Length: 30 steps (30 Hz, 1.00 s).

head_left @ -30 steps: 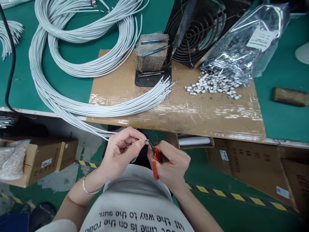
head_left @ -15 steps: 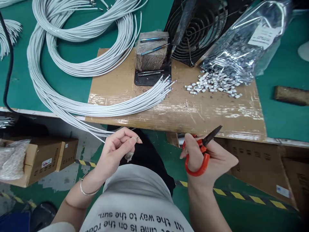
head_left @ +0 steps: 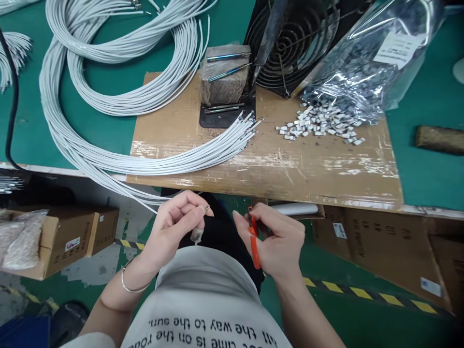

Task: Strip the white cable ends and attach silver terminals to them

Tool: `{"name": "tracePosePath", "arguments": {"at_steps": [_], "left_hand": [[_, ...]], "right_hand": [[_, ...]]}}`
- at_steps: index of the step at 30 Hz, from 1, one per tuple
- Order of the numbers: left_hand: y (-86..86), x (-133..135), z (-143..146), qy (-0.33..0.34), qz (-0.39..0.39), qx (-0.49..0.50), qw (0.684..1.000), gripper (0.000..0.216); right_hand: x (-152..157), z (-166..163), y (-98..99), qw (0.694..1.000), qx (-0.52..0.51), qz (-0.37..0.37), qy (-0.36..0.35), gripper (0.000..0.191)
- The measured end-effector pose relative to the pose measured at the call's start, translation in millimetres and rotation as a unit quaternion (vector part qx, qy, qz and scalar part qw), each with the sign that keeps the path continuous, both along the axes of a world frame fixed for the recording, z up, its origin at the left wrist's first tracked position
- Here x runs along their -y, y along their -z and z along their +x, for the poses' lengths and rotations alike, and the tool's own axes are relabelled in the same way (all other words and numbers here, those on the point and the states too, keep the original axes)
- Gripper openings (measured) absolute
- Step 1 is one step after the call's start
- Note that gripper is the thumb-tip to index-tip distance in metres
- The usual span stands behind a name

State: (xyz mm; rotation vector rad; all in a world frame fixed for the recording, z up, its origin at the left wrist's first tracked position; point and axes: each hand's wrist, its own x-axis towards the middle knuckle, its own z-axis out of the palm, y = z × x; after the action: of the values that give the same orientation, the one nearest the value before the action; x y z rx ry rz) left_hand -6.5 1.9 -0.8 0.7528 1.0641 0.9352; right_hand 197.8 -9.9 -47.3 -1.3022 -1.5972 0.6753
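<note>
My left hand [head_left: 179, 220] is closed in front of the table edge, thumb pressed to the index finger. White wires [head_left: 136, 193] run down off the table into it, and a tiny tip pokes out at the fingertips. A small greyish, film-like piece [head_left: 196, 235] shows below the curled fingers; I cannot tell what it is. My right hand [head_left: 277, 237], to the right, is closed around scissors with orange-red handles [head_left: 254, 246]. The blades are mostly hidden from this angle. The two hands are apart.
A white wire bundle [head_left: 174, 164] lies across cardboard [head_left: 311, 179]. Behind it are a block with metal tips [head_left: 224, 84], a soldering iron [head_left: 270, 36] and a fan grille [head_left: 290, 48]. Small white parts [head_left: 322, 121] spill beside a plastic bag [head_left: 373, 72]. Cartons [head_left: 377, 246] stand below.
My right hand has moved left, closer to my left hand, and turned so the scissors no longer point up and right. My left hand has hardly moved.
</note>
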Motion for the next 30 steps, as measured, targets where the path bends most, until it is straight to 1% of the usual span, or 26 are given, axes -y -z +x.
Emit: {"name": "tracePosePath", "arguments": {"at_steps": [3, 9, 13, 18, 23, 30], "left_hand": [[-0.2, 0.0, 0.0, 0.003, -0.01, 0.006, 1.0, 0.02], [-1.3, -0.3, -0.1, 0.005, -0.02, 0.01, 1.0, 0.022], [-2.3, -0.7, 0.0, 0.006, -0.027, -0.006, 1.0, 0.024], [-2.5, -0.5, 0.3, 0.01, -0.035, -0.029, 0.999, 0.028], [-1.9, 0.6, 0.7, 0.008, -0.023, -0.049, 0.999, 0.029], [1.3, 5.5, 1.5, 0.005, 0.019, -0.042, 0.999, 0.025]], "right_hand": [[1.0, -2.2, 0.2, 1.0, 0.002, -0.003, -0.026, 0.04], [2.5, -3.2, 1.2, 0.999, 0.022, -0.004, -0.046, 0.04], [3.2, -4.2, 1.3, 0.997, 0.04, -0.007, -0.065, 0.038], [1.5, -7.0, -2.3, 0.994, 0.071, 0.012, -0.079, 0.04], [-0.5, -9.3, -5.6, 0.992, 0.096, 0.025, -0.077, 0.039], [0.3, -8.4, -5.3, 0.993, 0.09, 0.012, -0.075, 0.041]]}}
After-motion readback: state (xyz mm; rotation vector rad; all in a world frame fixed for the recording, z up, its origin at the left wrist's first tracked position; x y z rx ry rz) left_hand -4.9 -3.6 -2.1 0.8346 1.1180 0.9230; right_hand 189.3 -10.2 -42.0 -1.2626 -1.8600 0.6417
